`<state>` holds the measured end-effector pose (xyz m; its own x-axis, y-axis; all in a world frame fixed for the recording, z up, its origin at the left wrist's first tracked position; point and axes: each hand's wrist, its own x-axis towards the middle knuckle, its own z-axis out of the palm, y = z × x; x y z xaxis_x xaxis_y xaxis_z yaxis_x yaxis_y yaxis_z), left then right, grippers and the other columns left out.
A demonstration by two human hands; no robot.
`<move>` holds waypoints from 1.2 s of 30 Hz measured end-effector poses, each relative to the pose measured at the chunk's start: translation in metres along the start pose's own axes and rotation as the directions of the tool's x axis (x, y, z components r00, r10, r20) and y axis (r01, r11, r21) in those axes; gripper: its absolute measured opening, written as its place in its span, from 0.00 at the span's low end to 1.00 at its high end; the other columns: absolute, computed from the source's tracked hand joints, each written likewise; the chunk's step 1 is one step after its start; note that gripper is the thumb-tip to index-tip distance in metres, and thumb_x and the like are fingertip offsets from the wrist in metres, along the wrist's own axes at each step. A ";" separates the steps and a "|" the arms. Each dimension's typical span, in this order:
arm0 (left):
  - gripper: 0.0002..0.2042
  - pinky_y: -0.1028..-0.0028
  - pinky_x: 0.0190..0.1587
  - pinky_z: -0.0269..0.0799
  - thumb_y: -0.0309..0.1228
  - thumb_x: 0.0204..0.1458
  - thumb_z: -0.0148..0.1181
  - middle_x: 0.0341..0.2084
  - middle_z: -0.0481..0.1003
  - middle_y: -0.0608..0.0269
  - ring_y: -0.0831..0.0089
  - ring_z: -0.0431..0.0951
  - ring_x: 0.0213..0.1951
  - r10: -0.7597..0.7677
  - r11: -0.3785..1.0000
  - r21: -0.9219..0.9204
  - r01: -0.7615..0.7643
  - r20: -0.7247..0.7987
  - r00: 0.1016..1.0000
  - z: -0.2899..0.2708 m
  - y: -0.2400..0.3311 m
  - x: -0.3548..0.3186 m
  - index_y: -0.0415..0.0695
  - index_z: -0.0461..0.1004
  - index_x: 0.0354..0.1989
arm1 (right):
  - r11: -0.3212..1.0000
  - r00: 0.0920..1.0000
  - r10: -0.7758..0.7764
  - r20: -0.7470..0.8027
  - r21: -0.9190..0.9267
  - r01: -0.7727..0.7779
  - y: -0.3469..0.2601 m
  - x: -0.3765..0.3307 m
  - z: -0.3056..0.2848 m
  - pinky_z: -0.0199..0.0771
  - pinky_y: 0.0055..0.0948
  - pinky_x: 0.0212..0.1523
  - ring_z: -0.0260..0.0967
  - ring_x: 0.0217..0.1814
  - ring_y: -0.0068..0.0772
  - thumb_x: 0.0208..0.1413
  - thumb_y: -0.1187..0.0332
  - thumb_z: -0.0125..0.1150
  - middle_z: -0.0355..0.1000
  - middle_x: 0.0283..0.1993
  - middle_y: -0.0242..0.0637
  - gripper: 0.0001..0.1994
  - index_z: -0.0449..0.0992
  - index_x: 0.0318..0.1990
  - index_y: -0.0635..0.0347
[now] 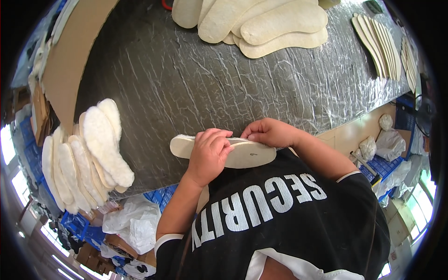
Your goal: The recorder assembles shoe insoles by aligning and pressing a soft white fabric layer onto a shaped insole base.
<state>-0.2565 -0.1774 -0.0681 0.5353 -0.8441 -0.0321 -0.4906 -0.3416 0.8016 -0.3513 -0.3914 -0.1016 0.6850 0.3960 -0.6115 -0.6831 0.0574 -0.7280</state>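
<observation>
Crinkled plastic film covers the dark counter (196,79), which fills most of the view, with blue crates and white bags on the floor below its near edge. At that edge, right against the person's black shirt, lies one beige insole (252,156), flat side up, a strip of white fleece showing at its left tip.

Both hands work on it. The left hand (208,156) lies over the insole's middle, fingers (219,140) curled and pressed together, bearing down on the top edge. The right hand (270,132) meets it from the other side, fingertips bunched and pinching the same edge just beside the left ones.

To the left a fanned stack of fleece insoles (88,158) overhangs the counter's corner; a pile of flat beige soles (261,23) sits at the far side, and a row of thin soles (378,44) lies at the far right.

By the look of it, the step in hand is pressing the fleece and backing together along the rim — the next move probably calls for walking the fingers on toward the toe, keeping the layers aligned.
</observation>
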 end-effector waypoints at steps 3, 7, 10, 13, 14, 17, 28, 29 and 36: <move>0.07 0.63 0.48 0.63 0.25 0.43 0.63 0.33 0.77 0.62 0.63 0.74 0.39 -0.011 1.000 -0.017 0.011 0.033 0.999 0.001 -0.001 0.000 0.42 0.69 0.27 | 0.999 1.000 0.002 -0.010 -0.051 -0.003 0.000 0.000 0.001 0.69 0.24 0.45 0.70 0.41 0.21 0.59 0.71 0.52 0.76 0.37 0.31 0.10 0.77 0.45 0.59; 0.07 0.66 0.46 0.60 0.25 0.44 0.63 0.31 0.76 0.64 0.65 0.74 0.36 -0.061 0.998 -0.021 0.063 0.091 0.994 0.001 -0.003 -0.002 0.43 0.69 0.27 | 0.999 1.000 -0.028 0.006 -0.037 0.028 -0.001 -0.001 0.001 0.70 0.25 0.45 0.70 0.40 0.22 0.59 0.70 0.52 0.76 0.37 0.32 0.10 0.77 0.45 0.59; 0.07 0.67 0.45 0.60 0.26 0.45 0.63 0.31 0.75 0.64 0.65 0.73 0.35 -0.078 0.997 -0.002 0.078 0.102 0.992 0.002 -0.003 -0.001 0.43 0.69 0.27 | 0.995 0.999 -0.039 -0.012 -0.090 0.038 -0.003 -0.004 0.003 0.70 0.26 0.45 0.70 0.41 0.24 0.60 0.69 0.52 0.76 0.37 0.34 0.10 0.77 0.45 0.60; 0.08 0.67 0.45 0.60 0.27 0.44 0.64 0.32 0.75 0.65 0.65 0.73 0.35 -0.099 0.995 0.018 0.097 0.117 0.988 0.002 -0.003 -0.001 0.43 0.69 0.28 | 0.980 0.990 -0.138 -0.022 -0.146 0.133 -0.004 -0.007 0.005 0.71 0.28 0.44 0.72 0.40 0.26 0.56 0.67 0.58 0.77 0.37 0.36 0.11 0.77 0.44 0.60; 0.08 0.67 0.46 0.60 0.28 0.44 0.65 0.33 0.76 0.64 0.65 0.73 0.36 -0.110 0.994 0.029 0.107 0.127 0.986 0.001 -0.003 -0.002 0.43 0.70 0.29 | 0.974 0.991 -0.130 -0.036 -0.194 0.120 -0.010 -0.009 0.008 0.71 0.29 0.42 0.73 0.38 0.29 0.54 0.67 0.62 0.77 0.36 0.38 0.12 0.77 0.44 0.60; 0.12 0.66 0.49 0.61 0.30 0.41 0.67 0.36 0.76 0.62 0.64 0.73 0.40 -0.128 0.991 -0.016 0.130 0.111 0.986 -0.005 -0.001 -0.002 0.43 0.72 0.34 | 0.955 0.990 -0.118 -0.075 -0.282 0.092 -0.013 -0.011 0.014 0.72 0.31 0.40 0.74 0.35 0.35 0.48 0.66 0.67 0.77 0.33 0.42 0.15 0.77 0.43 0.59; 0.20 0.66 0.52 0.59 0.37 0.41 0.67 0.37 0.75 0.62 0.63 0.71 0.44 -0.138 0.981 0.176 0.084 0.323 0.936 -0.034 -0.007 0.005 0.42 0.75 0.43 | 0.905 0.975 -0.188 -0.114 -0.406 0.127 -0.021 -0.015 0.015 0.72 0.35 0.37 0.74 0.33 0.46 0.46 0.68 0.68 0.76 0.30 0.47 0.14 0.77 0.42 0.59; 0.19 0.67 0.51 0.59 0.37 0.42 0.66 0.36 0.74 0.63 0.64 0.71 0.43 -0.130 0.983 0.171 0.074 0.344 0.930 -0.033 -0.008 0.006 0.42 0.76 0.41 | 0.900 0.972 -0.204 -0.117 -0.414 0.139 -0.020 -0.014 0.015 0.72 0.35 0.37 0.74 0.33 0.46 0.46 0.68 0.68 0.76 0.30 0.47 0.14 0.77 0.42 0.59; 0.17 0.67 0.48 0.60 0.41 0.43 0.66 0.32 0.73 0.64 0.66 0.71 0.40 -0.181 0.977 0.178 0.120 0.382 0.906 -0.030 -0.009 0.006 0.43 0.77 0.36 | 0.894 0.967 -0.218 -0.131 -0.425 0.144 -0.020 -0.016 0.014 0.72 0.36 0.37 0.74 0.33 0.47 0.46 0.68 0.67 0.76 0.31 0.46 0.14 0.77 0.41 0.59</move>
<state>-0.2286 -0.1670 -0.0579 0.3112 -0.8612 -0.4018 -0.5371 -0.5082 0.6732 -0.3517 -0.3857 -0.0728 0.8446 0.2501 -0.4734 -0.4044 -0.2815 -0.8702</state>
